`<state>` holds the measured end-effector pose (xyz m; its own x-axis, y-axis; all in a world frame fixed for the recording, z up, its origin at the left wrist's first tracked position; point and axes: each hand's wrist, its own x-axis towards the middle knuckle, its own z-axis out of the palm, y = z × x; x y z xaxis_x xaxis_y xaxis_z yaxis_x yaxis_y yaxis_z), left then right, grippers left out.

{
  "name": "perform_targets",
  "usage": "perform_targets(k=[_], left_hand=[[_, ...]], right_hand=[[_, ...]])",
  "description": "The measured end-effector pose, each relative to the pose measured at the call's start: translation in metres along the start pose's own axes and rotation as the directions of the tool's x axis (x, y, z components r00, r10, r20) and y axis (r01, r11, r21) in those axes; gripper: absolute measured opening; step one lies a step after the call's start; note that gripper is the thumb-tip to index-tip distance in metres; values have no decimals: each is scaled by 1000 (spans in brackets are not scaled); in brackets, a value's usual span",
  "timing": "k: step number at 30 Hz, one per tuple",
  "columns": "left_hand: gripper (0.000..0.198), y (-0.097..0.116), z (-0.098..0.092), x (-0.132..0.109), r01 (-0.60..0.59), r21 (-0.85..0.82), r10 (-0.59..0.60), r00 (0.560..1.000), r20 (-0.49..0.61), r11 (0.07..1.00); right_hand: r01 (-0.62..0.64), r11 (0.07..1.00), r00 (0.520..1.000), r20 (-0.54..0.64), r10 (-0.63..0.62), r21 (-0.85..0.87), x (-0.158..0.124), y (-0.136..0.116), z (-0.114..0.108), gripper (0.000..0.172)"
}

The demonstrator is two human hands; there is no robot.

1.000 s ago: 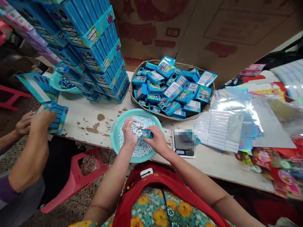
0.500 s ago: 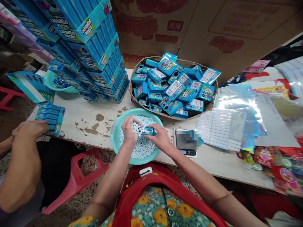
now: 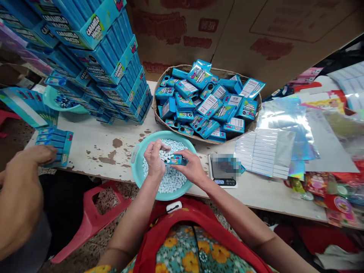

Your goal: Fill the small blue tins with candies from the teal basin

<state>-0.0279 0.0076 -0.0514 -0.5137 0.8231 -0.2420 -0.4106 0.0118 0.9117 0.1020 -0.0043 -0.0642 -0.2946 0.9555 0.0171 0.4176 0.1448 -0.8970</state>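
A turquoise basin point(image 3: 135, 172) of small pale-blue candies point(image 3: 172, 180) stands on the table in front of me. Over it my left hand point(image 3: 155, 157) is cupped round a small heap of the candies. My right hand point(image 3: 193, 165) grips a small blue candy box point(image 3: 175, 159), tilted on its side, with its end against the candies in the left palm. How far the box is filled is hidden. Right of the basin sits a small digital scale point(image 3: 223, 182), its top partly blurred out, with something blue at its edge.
Behind the basin, a cardboard tray point(image 3: 156, 110) holds many blue candy boxes point(image 3: 210, 106). Tall stacks of blue display boxes point(image 3: 113, 72) rise at the left. A co-worker's hand point(image 3: 45, 153) rests by a display box point(image 3: 58, 142). Shiny sheets point(image 3: 284, 125) lie to the right.
The box in my right hand has moved slightly left and down, closer to my left palm. The view has shifted a little, and the co-worker's arm sits slightly further left.
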Motion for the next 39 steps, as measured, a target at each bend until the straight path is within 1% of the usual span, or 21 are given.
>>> perform_targets(k=[4,7,10,13,17,19,21,22,23,24,25,27,29,30,32,33,34,36,37,38,39], left_hand=[[28,2,2,2,-12,23,13,1000,-27,1000],[26,1,2,2,-2,38,2,1000,-18,999],[27,-2,4,1,19,50,-20,1000,23,999],[33,-3,7,-1,14,67,-18,998,59,998],[35,2,9,0,26,5,-26,991,132,1000],[35,0,3,9,59,-35,-52,987,154,998],[36,-11,-8,26,70,-5,-68,990,127,998],[37,-21,-15,36,48,65,-55,993,104,997],[36,-34,-22,46,2,180,-20,995,99,984],[34,-49,-28,55,-72,330,29,991,132,941],[31,-65,-32,61,-169,487,74,975,209,857],[26,-95,-36,63,-382,708,92,906,412,594],[27,-116,-34,54,-525,778,9,831,557,344],[28,-123,-34,47,-565,788,-39,806,590,246],[27,-127,-36,31,-609,785,-125,775,620,116],[26,-126,-39,24,-618,782,-158,767,622,79],[25,-125,-44,19,-612,789,-177,771,612,56],[22,-120,-56,15,-551,832,-170,816,553,62],[21,-118,-61,15,-497,863,-149,850,506,95],[19,-115,-66,17,-427,890,-116,887,446,159],[18,-111,-69,19,-343,904,-82,924,374,257]], right_hand=[[-43,997,999,-14,44,57,0,-3,2,36],[-65,996,997,-28,67,67,0,-3,3,37],[-80,994,996,-43,83,79,1,-1,5,37],[-97,991,994,-49,102,95,2,3,7,37],[-101,987,992,-58,110,128,2,9,5,36],[-91,986,993,-59,100,137,0,9,-1,36],[-85,986,993,-72,96,142,-4,7,-10,35],[-85,986,992,-80,97,144,-6,6,-15,34],[-85,986,991,-87,99,145,-9,5,-20,34],[-87,986,990,-95,101,145,-11,5,-24,34],[-91,986,989,-107,107,142,-13,5,-28,34],[-108,986,982,-138,126,130,-16,7,-33,33],[-114,987,977,-168,133,116,-18,11,-37,33],[-110,988,975,-180,129,111,-19,14,-38,34],[-103,989,972,-198,123,107,-19,19,-38,35],[-107,989,971,-201,126,104,-20,22,-37,35],[-114,989,971,-198,131,98,-20,24,-36,34],[-131,988,973,-181,144,83,-21,28,-33,34],[-137,988,974,-174,148,75,-21,29,-31,35],[-140,988,974,-172,150,71,-22,30,-29,35],[-142,987,973,-175,152,70,-22,30,-27,35]])
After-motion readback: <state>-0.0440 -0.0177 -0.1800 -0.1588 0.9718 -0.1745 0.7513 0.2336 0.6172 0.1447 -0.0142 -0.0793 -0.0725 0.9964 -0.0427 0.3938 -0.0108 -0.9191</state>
